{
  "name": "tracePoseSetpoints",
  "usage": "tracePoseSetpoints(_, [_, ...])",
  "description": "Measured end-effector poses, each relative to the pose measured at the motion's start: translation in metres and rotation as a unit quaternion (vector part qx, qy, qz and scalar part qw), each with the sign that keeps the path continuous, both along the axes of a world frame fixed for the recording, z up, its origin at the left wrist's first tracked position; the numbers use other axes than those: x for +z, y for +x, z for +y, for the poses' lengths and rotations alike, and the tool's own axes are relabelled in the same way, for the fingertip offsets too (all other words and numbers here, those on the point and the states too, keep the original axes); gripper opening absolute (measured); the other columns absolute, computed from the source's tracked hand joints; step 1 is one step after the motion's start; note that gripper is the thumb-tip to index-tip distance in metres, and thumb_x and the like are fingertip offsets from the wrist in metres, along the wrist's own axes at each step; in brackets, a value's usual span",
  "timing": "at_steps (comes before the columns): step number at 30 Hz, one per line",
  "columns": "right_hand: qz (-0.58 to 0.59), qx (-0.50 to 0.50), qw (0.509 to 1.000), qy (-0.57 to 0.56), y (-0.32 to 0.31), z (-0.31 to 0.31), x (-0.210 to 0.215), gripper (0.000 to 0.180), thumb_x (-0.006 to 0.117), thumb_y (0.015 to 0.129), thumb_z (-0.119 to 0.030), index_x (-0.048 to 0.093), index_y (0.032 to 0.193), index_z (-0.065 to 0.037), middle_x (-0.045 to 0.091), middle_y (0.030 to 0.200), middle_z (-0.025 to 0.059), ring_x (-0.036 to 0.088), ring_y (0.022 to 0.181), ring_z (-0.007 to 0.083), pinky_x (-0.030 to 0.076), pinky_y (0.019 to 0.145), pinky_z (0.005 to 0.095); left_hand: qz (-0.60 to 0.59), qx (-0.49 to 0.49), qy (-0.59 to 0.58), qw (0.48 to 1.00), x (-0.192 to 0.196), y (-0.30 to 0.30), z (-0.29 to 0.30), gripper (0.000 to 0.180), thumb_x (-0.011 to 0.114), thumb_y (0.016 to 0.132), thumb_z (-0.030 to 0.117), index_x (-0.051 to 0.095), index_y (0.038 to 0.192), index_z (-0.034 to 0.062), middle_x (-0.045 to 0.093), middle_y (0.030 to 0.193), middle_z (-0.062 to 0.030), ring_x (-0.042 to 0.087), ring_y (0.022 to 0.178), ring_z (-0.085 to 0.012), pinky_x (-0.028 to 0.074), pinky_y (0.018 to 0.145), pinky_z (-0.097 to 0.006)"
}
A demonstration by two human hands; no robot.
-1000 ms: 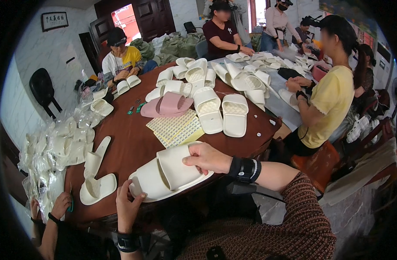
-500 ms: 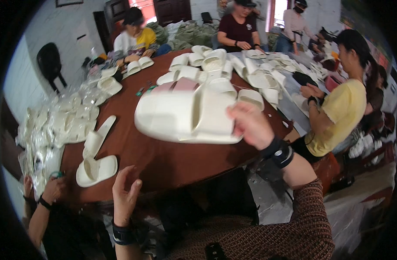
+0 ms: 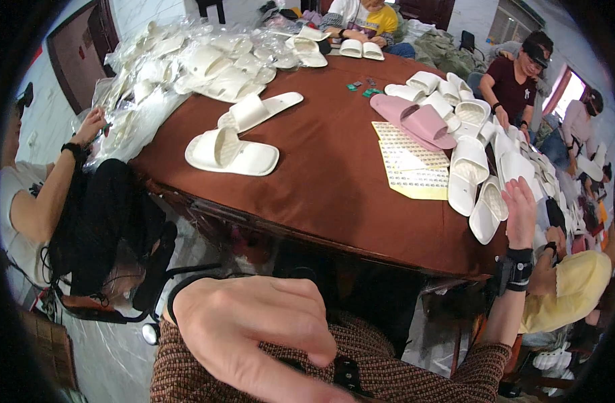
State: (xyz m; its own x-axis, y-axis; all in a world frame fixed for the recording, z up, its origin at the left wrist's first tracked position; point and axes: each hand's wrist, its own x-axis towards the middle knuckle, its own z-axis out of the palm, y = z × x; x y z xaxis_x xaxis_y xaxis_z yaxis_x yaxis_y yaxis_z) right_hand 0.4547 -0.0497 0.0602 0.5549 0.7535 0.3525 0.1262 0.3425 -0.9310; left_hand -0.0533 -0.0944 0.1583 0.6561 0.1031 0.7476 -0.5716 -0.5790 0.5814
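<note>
Close to the camera, low in the picture, my left hand [image 3: 250, 329] is raised over my lap. One finger stretches toward the lower edge, the others bend loosely, and nothing shows in it. At the table's right edge my right hand [image 3: 520, 215] has its fingers stretched upward, beside a white slide slipper [image 3: 487, 213]; whether it touches the slippers there I cannot tell. Pink slippers [image 3: 415, 121] lie partly over yellow-backed sticker sheets [image 3: 416, 176]. Left of the middle lie two loose white slippers, the nearer one [image 3: 250, 158] and one behind it [image 3: 275, 106].
Plastic-wrapped white slippers [image 3: 207, 64] are heaped on the far left of the brown-covered table [image 3: 307, 195]. Small green items [image 3: 364, 89] lie near the back. A person [image 3: 39, 195] sits at left, another in yellow [image 3: 576, 289] at right, with more people behind.
My right hand has let go of the white slipper it held up and moved right. My left hand has come up close to the camera. The view has swung left.
</note>
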Motion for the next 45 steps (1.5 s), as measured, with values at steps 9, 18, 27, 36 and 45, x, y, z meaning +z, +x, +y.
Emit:
tracePoseSetpoints(9, [-0.076,0.049,0.994,-0.065,-0.051,-0.034,0.006,0.041,0.053,0.092,-0.01,0.044,0.13,0.002,0.055,0.119,0.0116,0.06,0.096,0.0185,0.05,0.073,0.0277,0.017,-0.078,0.02,0.997,0.006,0.021,-0.008,0.015,0.057,0.089,0.001,0.058,0.088,0.016,0.062,0.085,-0.0275,0.061,0.063,-0.0311,0.05,0.063,-0.041])
tracePoseSetpoints(18, [-0.125,0.09,0.983,-0.103,-0.088,-0.046,0.0,0.037,0.049,0.089,-0.002,0.048,0.126,0.0,0.059,0.113,0.0102,0.061,0.082,0.0145,0.048,0.065,0.0229,0.026,-0.097,0.025,0.995,0.007,0.021,-0.009,0.016,0.058,0.088,0.001,0.057,0.09,0.0171,0.061,0.085,-0.0271,0.06,0.063,-0.0317,0.05,0.063,-0.041])
tracePoseSetpoints(27, [-0.121,0.018,0.986,-0.11,-0.071,-0.055,-0.021,0.03,0.047,0.089,-0.003,0.053,0.119,-0.001,0.062,0.109,0.0085,0.064,0.081,0.0141,0.051,0.066,0.0243,0.037,-0.05,0.057,0.996,0.0,0.033,0.018,0.007,0.065,0.087,0.013,0.065,0.094,0.0155,0.066,0.078,-0.0183,0.064,0.066,-0.0264,0.051,0.062,-0.037])
tracePoseSetpoints(36, [-0.093,0.047,0.989,-0.105,-0.072,-0.071,-0.036,0.028,0.051,0.09,-0.005,0.054,0.117,-0.004,0.063,0.103,0.0076,0.062,0.079,0.012,0.05,0.066,0.0257,0.232,0.556,0.072,0.795,-0.046,-0.035,0.115,0.026,0.058,0.086,0.009,0.058,0.109,-0.0033,0.055,0.095,-0.0126,0.053,0.087,-0.0202,0.043,0.078,-0.029])
tracePoseSetpoints(45, [-0.144,-0.19,0.971,-0.003,0.004,-0.113,-0.033,0.023,0.055,0.088,-0.003,0.057,0.11,0.002,0.064,0.097,0.007,0.061,0.09,0.0135,0.049,0.079,0.0257,0.335,0.675,0.054,0.655,-0.142,-0.194,0.254,0.043,0.059,0.088,0.012,0.051,0.125,-0.0069,0.054,0.124,-0.0214,0.054,0.112,-0.0284,0.041,0.097,-0.036])
